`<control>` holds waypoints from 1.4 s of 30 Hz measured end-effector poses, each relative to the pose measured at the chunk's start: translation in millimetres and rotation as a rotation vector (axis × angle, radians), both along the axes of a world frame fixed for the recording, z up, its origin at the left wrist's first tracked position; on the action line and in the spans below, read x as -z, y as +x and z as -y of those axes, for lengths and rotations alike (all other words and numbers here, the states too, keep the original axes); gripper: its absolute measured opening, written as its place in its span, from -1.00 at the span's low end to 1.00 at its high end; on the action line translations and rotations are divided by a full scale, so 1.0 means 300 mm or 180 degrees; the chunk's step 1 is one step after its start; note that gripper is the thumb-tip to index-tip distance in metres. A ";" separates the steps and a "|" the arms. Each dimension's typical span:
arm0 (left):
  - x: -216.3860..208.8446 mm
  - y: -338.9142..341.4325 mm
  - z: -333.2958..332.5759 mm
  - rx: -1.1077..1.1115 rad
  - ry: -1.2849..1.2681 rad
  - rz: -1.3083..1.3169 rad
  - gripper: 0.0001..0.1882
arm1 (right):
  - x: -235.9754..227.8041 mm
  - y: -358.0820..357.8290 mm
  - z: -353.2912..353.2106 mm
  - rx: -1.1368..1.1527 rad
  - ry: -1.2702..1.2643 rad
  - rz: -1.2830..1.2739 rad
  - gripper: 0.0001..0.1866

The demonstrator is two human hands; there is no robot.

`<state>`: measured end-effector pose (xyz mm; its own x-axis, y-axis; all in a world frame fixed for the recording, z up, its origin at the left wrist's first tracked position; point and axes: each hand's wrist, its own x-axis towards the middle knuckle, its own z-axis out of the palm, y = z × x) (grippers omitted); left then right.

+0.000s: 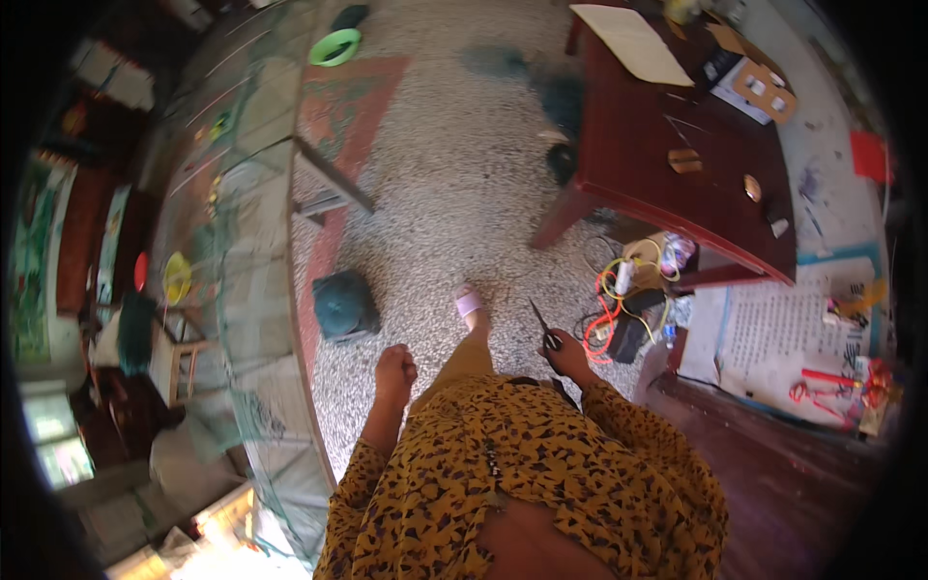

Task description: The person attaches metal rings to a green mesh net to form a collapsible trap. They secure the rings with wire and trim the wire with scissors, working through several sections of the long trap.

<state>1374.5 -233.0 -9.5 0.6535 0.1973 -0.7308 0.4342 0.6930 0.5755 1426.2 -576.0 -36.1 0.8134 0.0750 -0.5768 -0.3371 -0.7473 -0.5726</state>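
My right hand (567, 356) is closed round the dark handles of a pair of scissors (539, 321). The blades point forward and slightly left, above the speckled floor. On the other side of my body, my left hand (394, 371) is curled with its fingers drawn in. Whatever it may hold is hidden. A dark teal cushioned stool (344, 303) stands just ahead of that hand.
To the right is a dark red table (633, 145) bearing a box (749, 87) and small items. Cables (609, 300) lie tangled below it. Along the left runs a long frame covered in green netting (256, 290), with a wooden leg (329, 174) jutting out. A green basin (334, 47) sits farther ahead.
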 end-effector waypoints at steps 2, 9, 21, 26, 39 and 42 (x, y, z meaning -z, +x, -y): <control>-0.040 0.066 -0.006 0.0015 0.0091 0.0051 -0.89 | -0.091 0.052 -0.016 0.0035 0.0311 0.0046 -0.41; -0.140 0.276 -0.102 0.0077 0.0196 0.0185 -0.91 | -0.285 0.261 -0.133 0.0389 0.0920 0.0734 -0.45; -0.284 0.077 -0.131 -0.0416 0.0265 0.0206 -0.90 | -0.348 0.259 -0.138 0.0291 0.1524 0.0494 -0.40; -0.281 -0.019 -0.146 -0.0590 0.0410 0.0209 -0.88 | -0.367 0.253 -0.182 0.0185 0.1855 0.0323 -0.38; -0.142 0.344 -0.439 -0.0759 0.0237 -0.0030 -0.87 | -0.331 0.771 -0.384 0.0185 0.2012 0.0605 -0.44; -0.140 0.467 -0.514 -0.0671 0.0298 -0.0187 -0.87 | -0.361 0.924 -0.422 0.0125 0.1900 0.0604 -0.47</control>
